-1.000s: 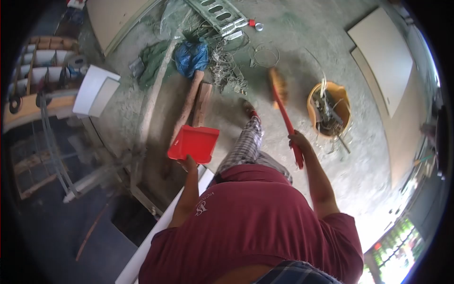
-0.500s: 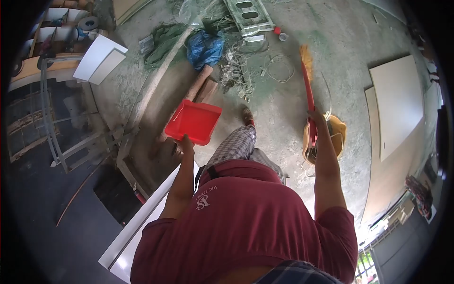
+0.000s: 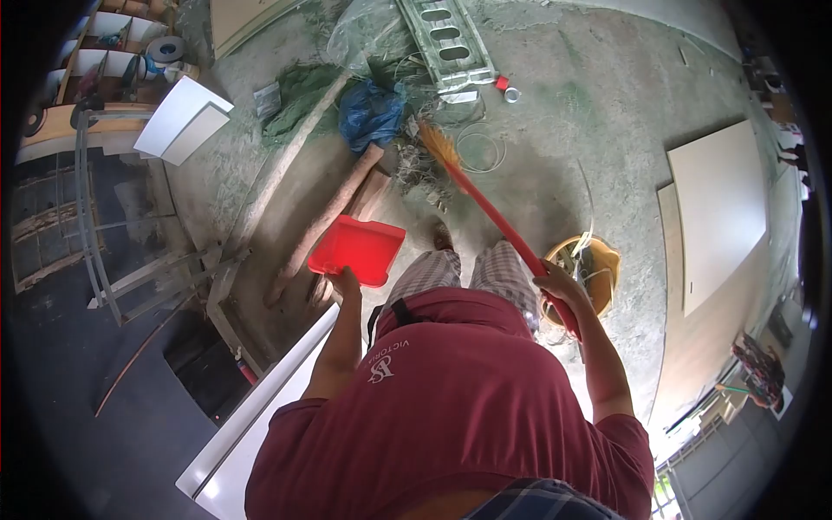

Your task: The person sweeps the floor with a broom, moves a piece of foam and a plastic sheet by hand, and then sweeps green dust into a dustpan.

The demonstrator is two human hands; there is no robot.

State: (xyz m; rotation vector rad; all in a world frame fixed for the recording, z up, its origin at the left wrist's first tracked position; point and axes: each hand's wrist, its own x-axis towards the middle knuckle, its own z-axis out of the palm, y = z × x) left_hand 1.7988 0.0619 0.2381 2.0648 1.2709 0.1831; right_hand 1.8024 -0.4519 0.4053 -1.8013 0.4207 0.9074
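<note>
Only legible text: small white capital lettering [image 3: 386,354] on the front of a maroon short-sleeved fabric shirt [image 3: 459,407]. Reads "VICTORIA", slanted and upside down in the head view. White curly monogram [image 3: 381,373] right beside it; looks like interlaced letters, can't tell which.

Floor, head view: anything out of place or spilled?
Yes: scrap lies loose and tangled beside the blue bag, near the broom's bristles. Looks odd with a bucket standing nearby.
</note>
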